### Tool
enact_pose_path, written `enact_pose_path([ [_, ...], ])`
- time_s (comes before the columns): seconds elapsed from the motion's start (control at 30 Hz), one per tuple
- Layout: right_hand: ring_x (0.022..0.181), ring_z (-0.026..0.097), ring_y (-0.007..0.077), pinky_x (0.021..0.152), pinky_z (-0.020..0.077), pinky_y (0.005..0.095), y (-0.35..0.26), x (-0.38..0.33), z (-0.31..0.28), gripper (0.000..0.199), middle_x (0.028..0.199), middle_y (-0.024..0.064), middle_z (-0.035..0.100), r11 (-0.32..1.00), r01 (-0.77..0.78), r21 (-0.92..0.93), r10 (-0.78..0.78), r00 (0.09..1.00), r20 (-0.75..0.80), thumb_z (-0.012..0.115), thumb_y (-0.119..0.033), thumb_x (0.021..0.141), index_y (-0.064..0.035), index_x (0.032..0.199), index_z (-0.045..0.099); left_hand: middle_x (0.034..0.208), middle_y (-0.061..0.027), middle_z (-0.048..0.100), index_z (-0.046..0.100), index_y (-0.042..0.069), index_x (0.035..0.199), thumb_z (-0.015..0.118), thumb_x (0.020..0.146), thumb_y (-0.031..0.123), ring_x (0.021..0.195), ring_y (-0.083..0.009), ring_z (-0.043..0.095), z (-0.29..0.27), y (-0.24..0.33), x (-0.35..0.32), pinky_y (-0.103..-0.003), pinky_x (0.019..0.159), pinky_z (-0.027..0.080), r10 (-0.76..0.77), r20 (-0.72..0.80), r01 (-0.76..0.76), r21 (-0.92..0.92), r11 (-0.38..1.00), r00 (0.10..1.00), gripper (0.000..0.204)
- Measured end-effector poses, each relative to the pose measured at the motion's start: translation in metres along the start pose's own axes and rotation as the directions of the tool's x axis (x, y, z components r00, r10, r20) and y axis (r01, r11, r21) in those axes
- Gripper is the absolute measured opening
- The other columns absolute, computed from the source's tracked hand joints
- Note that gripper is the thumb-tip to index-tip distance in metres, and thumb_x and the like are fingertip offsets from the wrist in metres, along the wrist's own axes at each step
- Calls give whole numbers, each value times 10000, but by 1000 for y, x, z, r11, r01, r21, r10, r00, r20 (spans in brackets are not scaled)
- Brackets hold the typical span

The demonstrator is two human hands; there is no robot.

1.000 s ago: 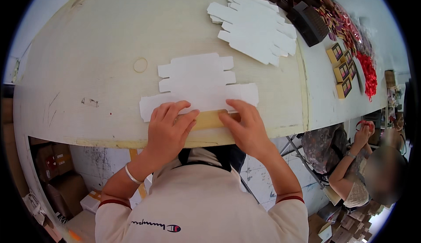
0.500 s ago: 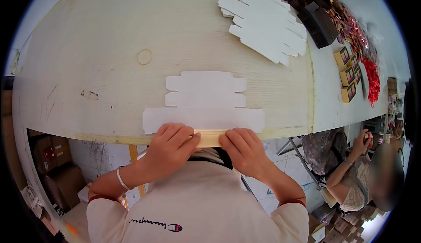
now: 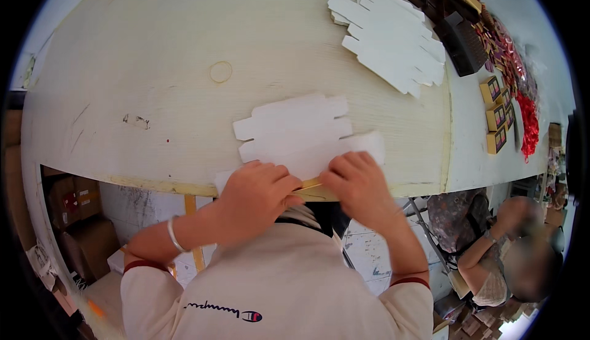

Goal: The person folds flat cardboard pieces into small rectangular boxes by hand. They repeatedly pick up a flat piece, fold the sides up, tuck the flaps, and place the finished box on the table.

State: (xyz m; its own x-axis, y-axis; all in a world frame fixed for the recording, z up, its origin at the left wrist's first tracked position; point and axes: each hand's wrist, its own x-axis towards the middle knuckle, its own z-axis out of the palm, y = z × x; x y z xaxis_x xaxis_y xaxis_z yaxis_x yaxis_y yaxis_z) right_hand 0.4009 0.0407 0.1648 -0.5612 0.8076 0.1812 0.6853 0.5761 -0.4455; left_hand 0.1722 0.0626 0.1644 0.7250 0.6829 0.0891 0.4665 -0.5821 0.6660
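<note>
White flat box blank (image 3: 304, 137) lies at the near table edge, its gold inner flap (image 3: 310, 187) showing between the hands. Left hand (image 3: 255, 195) and right hand (image 3: 356, 183) both curled, fingers pinching and pressing the blank's near edge; looks like a fold or crease step on that flap. Next move likely needs even pressure along the crease, with the blank kept square to the table (image 3: 153, 51) edge. Stack of more white blanks (image 3: 393, 39) at 1 o'clock, dark boxes (image 3: 461, 39) and small gold boxes (image 3: 496, 116) at 2 o'clock. Another person (image 3: 510, 260) sits at 4 o'clock.
</note>
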Motion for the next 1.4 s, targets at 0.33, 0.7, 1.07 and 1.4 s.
enact_pose_path([
  [0.33, 879, 550, 216, 929, 430, 383, -51, 18, -42, 184, 877, 53, 528, 965, 233, -118, -207, 957, 202, 602, -100, 752, -60, 930, 572, 1110, -120, 560, 554, 89, 1246, 705, 792, 125, 1044, -291, 520, -95, -18, 42, -392, 872, 434, -275, 24, 272, 80, 959, 961, 479],
  [0.7, 1089, 532, 230, 1059, 383, 395, 46, -36, -187, 70, 967, 35, 586, 772, 435, -463, -315, 895, 315, 623, -89, 748, -86, 772, 558, 1458, -167, 375, 601, 136, 1206, 732, 625, 150, 1355, -391, 326, -85, 116, 66, -602, 1090, 247, 156, 421, -310, 327, 893, 893, 596],
  [1.07, 1312, 416, 257, 1094, 365, 421, 116, -99, -301, 676, 1501, 99, 329, 575, 463, -674, -548, 830, 103, 606, -129, 827, -270, 1423, 319, 946, -60, 596, 669, 83, 1025, 632, 746, 95, 865, -234, 568, 28, 271, 104, -457, 885, 478, 437, 89, -432, 412, 802, 895, 281],
  [1.4, 1135, 552, 288, 954, 455, 439, 4, -111, -56, 340, 1204, 138, 588, 976, 131, -174, -153, 980, -125, 676, -205, 807, -13, 1081, 617, 979, -57, 614, 661, 76, 949, 752, 708, 164, 898, -255, 590, 30, 84, 17, -392, 755, 510, 408, -84, -341, 413, 844, 909, 272],
])
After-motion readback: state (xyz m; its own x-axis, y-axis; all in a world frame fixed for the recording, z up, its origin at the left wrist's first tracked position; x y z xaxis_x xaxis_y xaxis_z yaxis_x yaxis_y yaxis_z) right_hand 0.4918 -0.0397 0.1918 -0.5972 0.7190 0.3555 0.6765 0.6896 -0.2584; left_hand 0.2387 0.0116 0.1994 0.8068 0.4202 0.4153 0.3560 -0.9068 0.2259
